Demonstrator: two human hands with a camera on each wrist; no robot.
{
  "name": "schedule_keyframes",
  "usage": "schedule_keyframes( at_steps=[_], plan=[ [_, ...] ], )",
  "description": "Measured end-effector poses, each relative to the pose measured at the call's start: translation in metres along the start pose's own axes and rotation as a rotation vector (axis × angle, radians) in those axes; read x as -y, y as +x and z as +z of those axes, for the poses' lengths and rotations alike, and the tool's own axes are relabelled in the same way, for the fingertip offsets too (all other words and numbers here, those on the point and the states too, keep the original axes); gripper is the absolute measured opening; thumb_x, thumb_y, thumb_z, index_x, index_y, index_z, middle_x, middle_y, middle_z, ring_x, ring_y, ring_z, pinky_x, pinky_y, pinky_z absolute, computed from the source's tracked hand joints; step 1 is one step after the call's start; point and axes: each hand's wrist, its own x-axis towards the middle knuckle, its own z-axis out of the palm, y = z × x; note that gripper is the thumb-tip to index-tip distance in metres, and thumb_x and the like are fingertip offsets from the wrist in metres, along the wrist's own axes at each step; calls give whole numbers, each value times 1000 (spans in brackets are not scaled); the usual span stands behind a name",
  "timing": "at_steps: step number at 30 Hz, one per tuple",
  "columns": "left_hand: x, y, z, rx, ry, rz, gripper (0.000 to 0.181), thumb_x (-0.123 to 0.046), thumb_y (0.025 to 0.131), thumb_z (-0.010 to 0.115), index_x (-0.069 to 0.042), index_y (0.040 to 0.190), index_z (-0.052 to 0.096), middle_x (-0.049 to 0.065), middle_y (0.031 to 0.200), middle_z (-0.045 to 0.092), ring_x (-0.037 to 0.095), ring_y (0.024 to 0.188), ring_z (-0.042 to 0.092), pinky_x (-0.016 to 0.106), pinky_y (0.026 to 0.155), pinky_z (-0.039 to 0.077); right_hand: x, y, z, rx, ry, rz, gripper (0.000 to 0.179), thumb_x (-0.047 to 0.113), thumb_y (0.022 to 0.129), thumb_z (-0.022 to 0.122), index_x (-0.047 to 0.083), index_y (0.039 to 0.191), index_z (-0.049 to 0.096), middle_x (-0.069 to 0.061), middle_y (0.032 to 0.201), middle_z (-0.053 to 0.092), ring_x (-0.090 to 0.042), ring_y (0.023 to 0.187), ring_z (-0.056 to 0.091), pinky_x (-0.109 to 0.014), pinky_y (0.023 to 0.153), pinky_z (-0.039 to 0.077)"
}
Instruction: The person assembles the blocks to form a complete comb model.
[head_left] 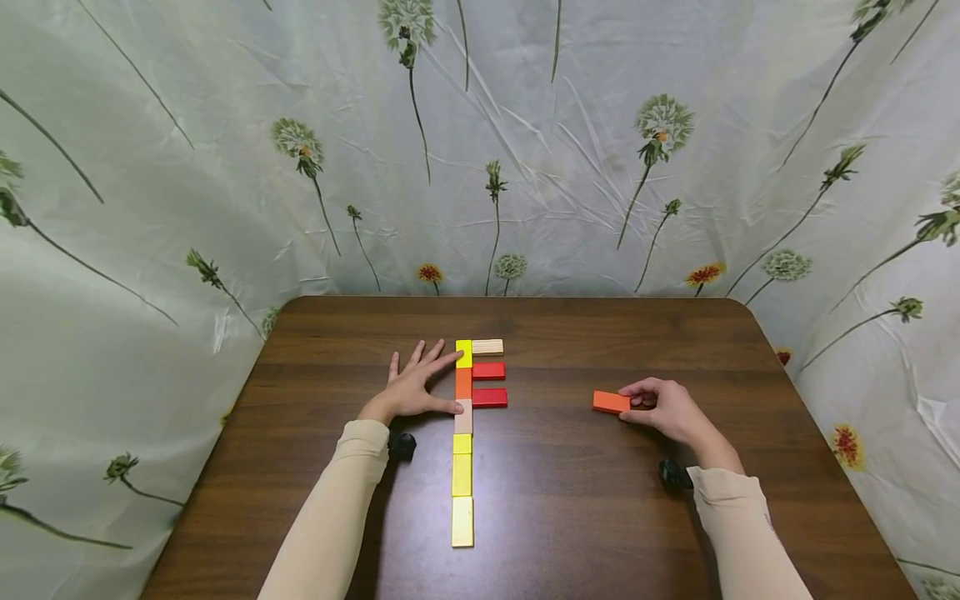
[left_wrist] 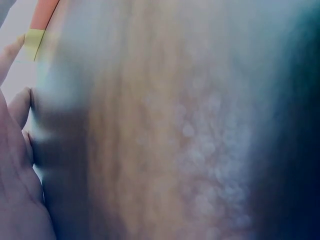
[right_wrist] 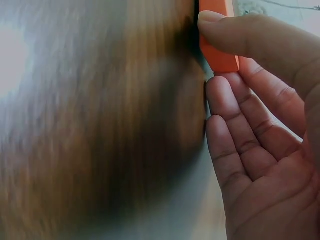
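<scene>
A column of flat blocks runs down the table left of centre: a yellow block (head_left: 464, 354) on top, then an orange block (head_left: 463, 383), a pale pink block (head_left: 463, 417) and several yellow ones. My left hand (head_left: 411, 387) lies spread beside it, index fingertip on the top yellow block and thumb on the pink one. From the column's right side stick out a natural wood block (head_left: 487, 347), an upper red block (head_left: 489, 371) and a lower red block (head_left: 490, 397). Off to the right, my right hand (head_left: 666, 410) pinches an orange block (head_left: 611, 402) between thumb and fingers.
The brown wooden table (head_left: 570, 517) has rounded far corners. Behind and around it hangs a pale curtain (head_left: 555, 150) printed with dandelions. A dark wrist camera (head_left: 402, 447) sits under the left wrist, another wrist camera (head_left: 674, 475) under the right.
</scene>
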Motion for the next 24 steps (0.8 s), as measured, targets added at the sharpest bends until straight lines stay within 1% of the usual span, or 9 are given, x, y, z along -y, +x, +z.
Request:
schedule_keyframes(
  at_steps=[12, 24],
  plan=[
    [1, 0, 0, 0, -4, -1, 107, -79, 74, 82, -53, 166, 33, -3, 184, 7, 36, 170, -10, 72, 125, -20, 22, 11, 19, 28, 24, -64, 32, 14, 89, 89, 4, 118, 79, -8, 106, 76, -18, 95, 68, -24, 84, 56],
    [2, 0, 0, -7, -8, 12, 108, -82, 73, 80, -53, 165, 34, -2, 184, 10, 37, 170, -8, 73, 125, -19, 43, 21, 45, 53, 67, -136, 32, 13, 86, 91, 4, 115, 80, -8, 104, 77, -15, 92, 68, -24, 84, 57]
  ],
)
